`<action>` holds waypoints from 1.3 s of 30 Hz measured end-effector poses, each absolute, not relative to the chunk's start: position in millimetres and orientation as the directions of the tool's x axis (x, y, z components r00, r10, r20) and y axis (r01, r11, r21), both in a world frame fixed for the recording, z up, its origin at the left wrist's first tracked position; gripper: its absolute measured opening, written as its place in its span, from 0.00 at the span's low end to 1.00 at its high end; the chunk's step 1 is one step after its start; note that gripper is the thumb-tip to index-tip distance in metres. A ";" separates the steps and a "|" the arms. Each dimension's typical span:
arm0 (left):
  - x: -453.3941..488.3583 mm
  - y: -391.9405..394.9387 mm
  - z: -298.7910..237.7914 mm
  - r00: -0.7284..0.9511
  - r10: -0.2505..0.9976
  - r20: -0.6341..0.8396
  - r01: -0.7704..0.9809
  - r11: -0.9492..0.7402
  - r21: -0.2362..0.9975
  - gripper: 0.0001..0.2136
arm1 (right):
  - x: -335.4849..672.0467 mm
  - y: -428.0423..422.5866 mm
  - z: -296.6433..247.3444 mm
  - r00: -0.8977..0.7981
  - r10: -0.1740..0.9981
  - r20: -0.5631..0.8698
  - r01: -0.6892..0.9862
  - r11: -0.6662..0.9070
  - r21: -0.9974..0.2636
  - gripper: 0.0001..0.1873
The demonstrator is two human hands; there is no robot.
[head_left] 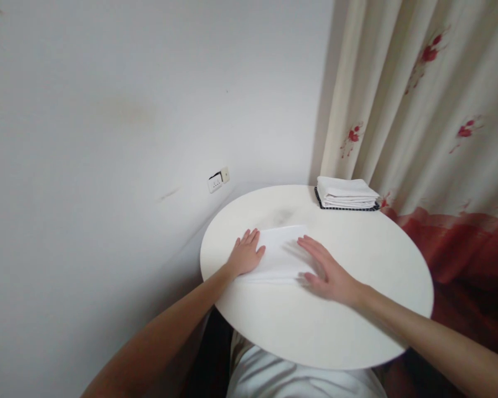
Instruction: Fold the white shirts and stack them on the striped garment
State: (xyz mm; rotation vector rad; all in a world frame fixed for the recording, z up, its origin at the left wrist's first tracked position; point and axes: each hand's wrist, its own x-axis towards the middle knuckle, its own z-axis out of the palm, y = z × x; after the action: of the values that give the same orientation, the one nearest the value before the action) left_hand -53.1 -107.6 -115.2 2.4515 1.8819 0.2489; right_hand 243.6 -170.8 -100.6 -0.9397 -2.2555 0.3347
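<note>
A folded white cloth (pixel 283 251) lies flat on the round white table (pixel 357 331). My left hand (pixel 245 254) rests flat on the cloth's left edge, fingers stretched out together. My right hand (pixel 326 271) lies flat on the cloth's right part, fingers extended and slightly blurred by motion. Neither hand grips anything.
A stack of folded white cloths (pixel 346 193) sits at the table's far edge on a dark-trimmed mat. A cream curtain with red flowers (pixel 431 110) hangs at the right. The white wall carries a socket (pixel 218 179) at the left. My lap shows below the table.
</note>
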 end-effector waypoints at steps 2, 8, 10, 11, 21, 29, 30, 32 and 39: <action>-53.2 -107.5 -115.6 0.257 0.961 0.107 0.954 -0.269 0.133 0.30 | 237.7 -184.7 -102.4 -0.587 0.696 0.414 0.570 0.718 -0.400 0.42; -53.8 -107.1 -114.6 0.249 0.963 0.099 0.958 -0.260 0.123 0.29 | 225.4 -173.0 -103.9 -0.641 0.699 0.318 0.611 0.715 -0.340 0.47; -53.5 -106.7 -114.3 0.251 0.963 0.098 0.958 -0.262 0.118 0.29 | 228.9 -172.5 -105.2 -0.665 0.687 0.292 0.611 0.726 -0.317 0.46; -53.3 -106.6 -114.1 0.254 0.962 0.098 0.957 -0.265 0.116 0.29 | 231.5 -174.6 -106.2 -0.671 0.687 0.279 0.616 0.725 -0.307 0.45; -52.4 -106.8 -114.5 0.260 0.960 0.105 0.957 -0.271 0.106 0.29 | 254.4 -186.9 -89.7 -0.535 0.792 0.293 0.626 0.605 -0.493 0.25; -53.8 -107.6 -115.2 0.255 0.961 0.106 0.958 -0.266 0.108 0.29 | 198.2 -89.4 -77.0 -0.411 0.886 0.215 0.813 0.463 -0.353 0.30; -53.5 -107.9 -116.4 0.253 0.962 0.106 0.957 -0.265 0.115 0.30 | 195.9 -83.1 -81.6 -0.421 0.891 0.170 0.824 0.454 -0.339 0.31; -52.9 -106.9 -119.3 0.244 0.964 0.110 0.957 -0.258 0.134 0.30 | 201.3 -74.6 -89.6 -0.379 0.918 0.112 0.859 0.395 -0.325 0.31; -79.0 -88.2 -93.9 0.045 0.998 0.054 0.882 -0.065 0.467 0.33 | 260.9 -87.4 -82.6 0.024 0.998 0.055 0.784 0.015 -0.621 0.25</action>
State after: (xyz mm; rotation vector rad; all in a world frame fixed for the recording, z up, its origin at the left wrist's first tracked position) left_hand -79.0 -88.2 -93.9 2.0205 1.9064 0.5316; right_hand 260.9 -87.4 -82.6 -1.8184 -1.8098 0.5743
